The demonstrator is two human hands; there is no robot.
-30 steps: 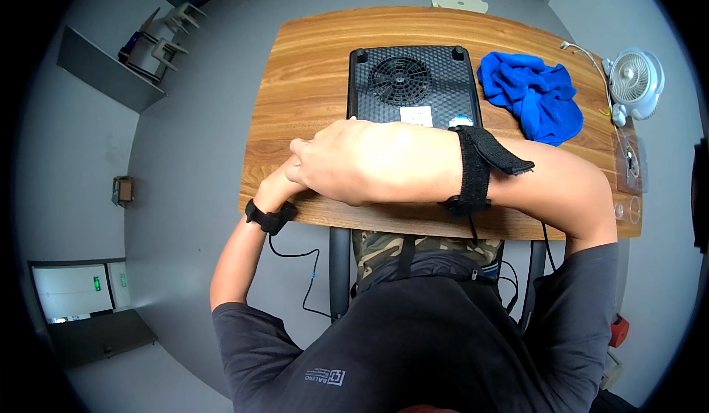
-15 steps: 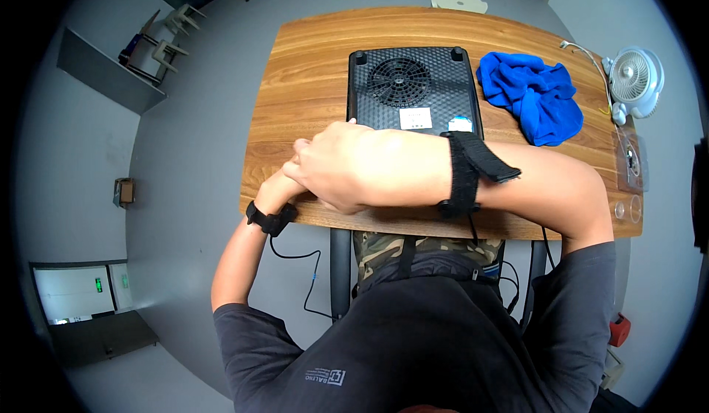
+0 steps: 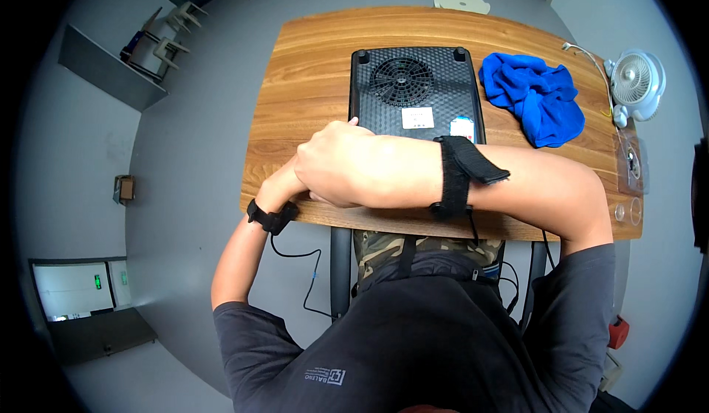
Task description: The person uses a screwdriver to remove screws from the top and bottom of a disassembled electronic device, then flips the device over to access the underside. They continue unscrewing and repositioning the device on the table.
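Note:
A black induction cooker (image 3: 369, 92) lies underside up on the wooden table, its round fan grille and rubber feet showing. My right hand (image 3: 340, 163) reaches across to the cooker's near left corner, with its fingers curled down. Whatever it grips there, if anything, is hidden beneath it. My left hand (image 3: 286, 180) comes in from the left and runs under the right one, so its fingers are mostly covered. A fingertip shows at the cooker's left edge. Both wrists wear black straps with cables.
Right of the cooker lies a crumpled blue cloth (image 3: 535, 95). Farther right are a white fan (image 3: 635, 81) with a cable and a clear plastic tray (image 3: 633, 162) near the wooden table's (image 3: 303, 59) right edge. A pale stool (image 3: 462, 0) stands beyond the far edge.
My right forearm has shifted slightly left, uncovering more of the blue and white label on the cooker. The right fingers have tucked farther out of sight. The cooker stays in place.

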